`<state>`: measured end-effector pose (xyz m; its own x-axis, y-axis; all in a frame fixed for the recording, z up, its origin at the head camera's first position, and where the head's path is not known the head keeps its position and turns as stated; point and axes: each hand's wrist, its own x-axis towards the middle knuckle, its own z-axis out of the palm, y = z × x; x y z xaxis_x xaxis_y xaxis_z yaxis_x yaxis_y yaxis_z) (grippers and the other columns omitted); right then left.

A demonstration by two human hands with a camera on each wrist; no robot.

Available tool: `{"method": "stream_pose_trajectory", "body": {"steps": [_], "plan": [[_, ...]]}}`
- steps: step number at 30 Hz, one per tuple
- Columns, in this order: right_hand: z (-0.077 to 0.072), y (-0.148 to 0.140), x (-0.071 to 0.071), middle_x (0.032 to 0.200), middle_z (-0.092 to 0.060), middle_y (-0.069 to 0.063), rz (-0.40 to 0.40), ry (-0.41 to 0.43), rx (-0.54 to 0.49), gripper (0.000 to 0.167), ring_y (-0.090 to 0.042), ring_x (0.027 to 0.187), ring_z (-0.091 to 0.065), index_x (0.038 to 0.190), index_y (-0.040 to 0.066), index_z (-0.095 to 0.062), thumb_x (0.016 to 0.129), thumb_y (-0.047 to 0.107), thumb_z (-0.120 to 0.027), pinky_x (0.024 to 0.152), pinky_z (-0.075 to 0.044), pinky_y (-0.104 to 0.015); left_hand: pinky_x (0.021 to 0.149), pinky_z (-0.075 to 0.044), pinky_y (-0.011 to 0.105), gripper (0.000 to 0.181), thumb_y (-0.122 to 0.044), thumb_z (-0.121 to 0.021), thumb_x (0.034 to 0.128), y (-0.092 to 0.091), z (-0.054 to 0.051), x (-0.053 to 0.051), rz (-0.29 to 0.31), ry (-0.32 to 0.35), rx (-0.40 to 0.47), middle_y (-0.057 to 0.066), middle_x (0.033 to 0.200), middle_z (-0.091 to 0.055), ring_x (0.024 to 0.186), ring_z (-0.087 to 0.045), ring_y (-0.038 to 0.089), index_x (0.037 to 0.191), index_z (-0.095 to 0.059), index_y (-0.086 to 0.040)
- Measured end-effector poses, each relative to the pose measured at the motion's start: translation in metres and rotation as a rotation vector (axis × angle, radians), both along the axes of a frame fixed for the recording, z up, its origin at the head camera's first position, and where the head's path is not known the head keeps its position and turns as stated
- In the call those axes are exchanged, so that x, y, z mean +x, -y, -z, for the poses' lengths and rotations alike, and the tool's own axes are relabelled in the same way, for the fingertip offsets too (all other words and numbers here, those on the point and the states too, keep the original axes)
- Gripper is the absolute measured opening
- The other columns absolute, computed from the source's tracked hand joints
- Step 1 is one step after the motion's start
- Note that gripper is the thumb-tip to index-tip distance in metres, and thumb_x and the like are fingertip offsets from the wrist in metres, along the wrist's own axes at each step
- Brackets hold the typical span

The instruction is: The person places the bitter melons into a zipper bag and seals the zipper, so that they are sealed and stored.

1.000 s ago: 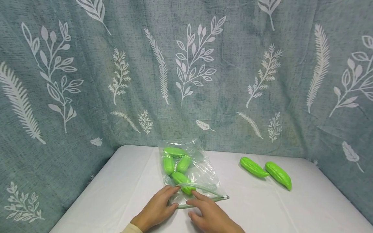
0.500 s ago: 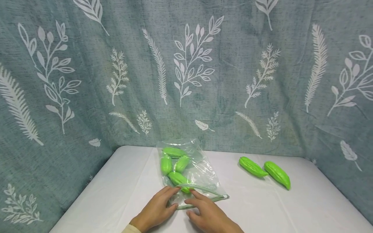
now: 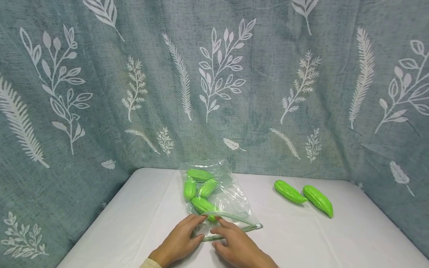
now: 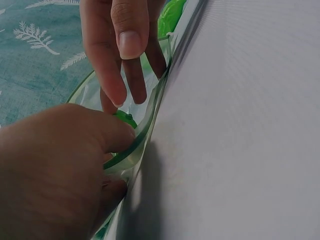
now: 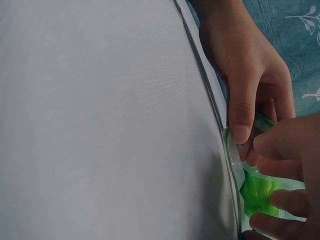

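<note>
On a white table (image 3: 295, 238), in front of a blue-green curtain (image 3: 258, 111) printed with white sprigs, a clear bag (image 3: 231, 195) was spread flat, its mouth turned toward the person. Four green gourds were enclosed in it. The far gourd (image 3: 199, 174) was set crosswise toward the bag's far end; below it the left gourd (image 3: 190, 190) and the middle gourd (image 3: 207, 188) were ranged side by side, and the near gourd (image 3: 202, 205) was angled toward the mouth, its lower end partly screened by the rim (image 3: 234, 216) and the right hand (image 3: 239, 243).

The left end of the mouth was gripped by the left hand (image 3: 179, 238), the green rim caught between its thumb and bent fingers. Nothing was held by the right hand: its fingers were loosely spread and slightly bent, their tips pointed into the opening, its thumb held apart on the near side. Whether the near gourd was touched by those fingertips could not be told. Between the two hands, the rim's far and near edges were parted.

At the rim's right-hand corner, a white slider (image 3: 259, 226) was seen. To the right, well apart from the bag, two more gourds were displayed on the table, the narrow tip of the inner gourd (image 3: 290, 192) pointed just beside the outer gourd (image 3: 318, 201). The left wrist was covered by a pale sleeve (image 3: 150, 264).
</note>
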<state>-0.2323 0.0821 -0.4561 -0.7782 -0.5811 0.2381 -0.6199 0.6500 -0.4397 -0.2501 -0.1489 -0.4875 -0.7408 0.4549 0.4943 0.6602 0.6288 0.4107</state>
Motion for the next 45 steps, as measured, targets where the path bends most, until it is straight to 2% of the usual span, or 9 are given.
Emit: {"method": "stream_pose_trajectory", "body": {"steps": [7,16,23,28,31,34,38,45], "plan": [[0.005,0.001,0.001,0.151,-0.048,-0.012,0.019,0.023,0.037,0.034,-0.035,0.130,-0.052,0.123,0.018,-0.071,0.095,0.035,-0.065,0.100,-0.049,-0.055,0.093,-0.055,0.031,0.054,-0.014,-0.074,0.0900,-0.002,0.004,0.000,0.018,0.041,-0.001,0.000,0.126,-0.062,0.111,-0.061,0.012,0.140,-0.056,-0.010],[0.002,0.001,-0.002,0.155,-0.042,-0.008,-0.009,-0.003,0.052,0.046,-0.033,0.132,-0.051,0.137,0.016,-0.062,0.098,0.042,-0.060,0.101,-0.048,-0.055,0.095,-0.054,0.032,0.055,-0.013,-0.076,0.0880,0.004,0.003,-0.002,0.025,-0.018,0.012,0.001,0.125,-0.063,0.113,-0.061,0.013,0.139,-0.057,-0.009],[-0.003,0.004,-0.005,0.156,-0.041,-0.007,-0.008,0.001,0.064,0.051,-0.033,0.134,-0.049,0.139,0.016,-0.060,0.100,0.048,-0.055,0.103,-0.046,-0.056,0.096,-0.054,0.033,0.053,-0.016,-0.075,0.0891,0.006,-0.001,-0.004,0.018,0.012,0.029,0.001,0.127,-0.063,0.114,-0.060,0.012,0.139,-0.057,-0.010],[-0.004,-0.003,-0.007,0.143,-0.056,-0.003,-0.052,0.049,-0.036,0.044,-0.024,0.129,-0.055,0.134,0.013,-0.064,0.100,0.040,-0.058,0.102,-0.049,-0.049,0.095,-0.054,0.033,0.051,-0.016,-0.075,0.0897,0.007,0.002,-0.002,0.012,0.050,0.034,-0.001,0.128,-0.062,0.114,-0.060,0.013,0.138,-0.058,-0.010],[-0.005,-0.011,-0.010,0.128,-0.067,0.000,-0.068,0.094,-0.142,0.037,-0.013,0.114,-0.062,0.128,0.010,-0.068,0.100,0.033,-0.060,0.094,-0.055,-0.037,0.094,-0.055,0.032,0.050,-0.015,-0.075,0.0896,0.007,0.004,-0.001,0.013,0.051,0.040,-0.001,0.129,-0.062,0.113,-0.061,0.014,0.137,-0.059,-0.010],[-0.006,-0.021,-0.012,0.119,-0.071,-0.002,-0.070,0.127,-0.231,0.032,-0.007,0.102,-0.065,0.123,0.006,-0.070,0.101,0.028,-0.061,0.081,-0.058,-0.027,0.094,-0.054,0.033,0.050,-0.015,-0.075,0.0896,0.006,0.004,-0.002,0.014,0.044,0.039,-0.001,0.129,-0.062,0.114,-0.061,0.015,0.137,-0.059,-0.010],[-0.008,-0.032,-0.014,0.113,-0.073,-0.007,-0.051,0.113,-0.293,0.029,-0.007,0.095,-0.066,0.119,0.003,-0.071,0.101,0.023,-0.062,0.074,-0.058,-0.024,0.098,-0.053,0.034,0.050,-0.014,-0.074,0.0903,0.002,0.001,-0.001,0.020,0.077,0.038,0.000,0.130,-0.062,0.118,-0.059,0.016,0.137,-0.059,-0.010],[-0.017,-0.050,-0.019,0.104,-0.074,-0.004,0.027,0.060,-0.327,0.026,-0.008,0.092,-0.067,0.116,0.006,-0.072,0.100,0.024,-0.063,0.073,-0.058,-0.026,0.100,-0.052,0.034,0.051,-0.015,-0.074,0.0901,0.001,-0.003,-0.001,0.008,0.090,0.027,-0.001,0.130,-0.062,0.120,-0.058,0.015,0.138,-0.058,-0.010]]}}
